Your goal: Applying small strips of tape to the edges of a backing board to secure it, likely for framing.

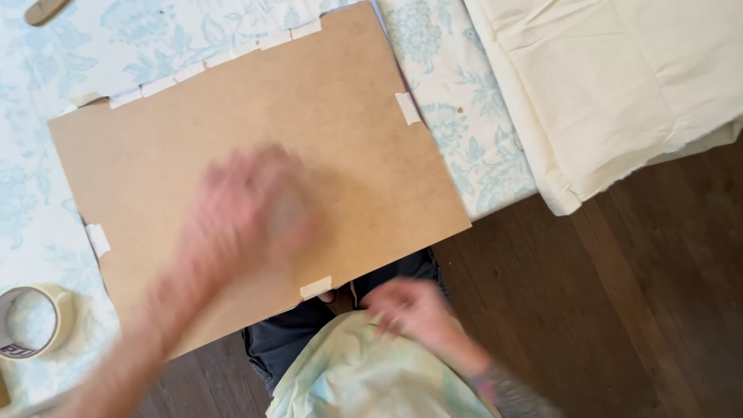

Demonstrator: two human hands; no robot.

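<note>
Overhead, the blurred left hand (pixel 251 213) lies over the brown board (pixel 348 131); its finger spread cannot be told. At five o'clock, the right hand (pixel 410 310), fingers loosely curled together, touches pale green cloth (pixel 364 379).

The left hand (pixel 248 213) over the brown board (pixel 348 131) is so blurred that its fingers cannot be told apart, and it is not clear if it touches the board or holds anything. Left of the board, the tape roll (pixel 35 321) is cut by the picture's edge, and above the board's far left corner a small tan object (pixel 45 9) is cut off too, so its kind cannot be told. Right of the board, the cream cloth (pixel 619 85) runs out of the picture.
</note>
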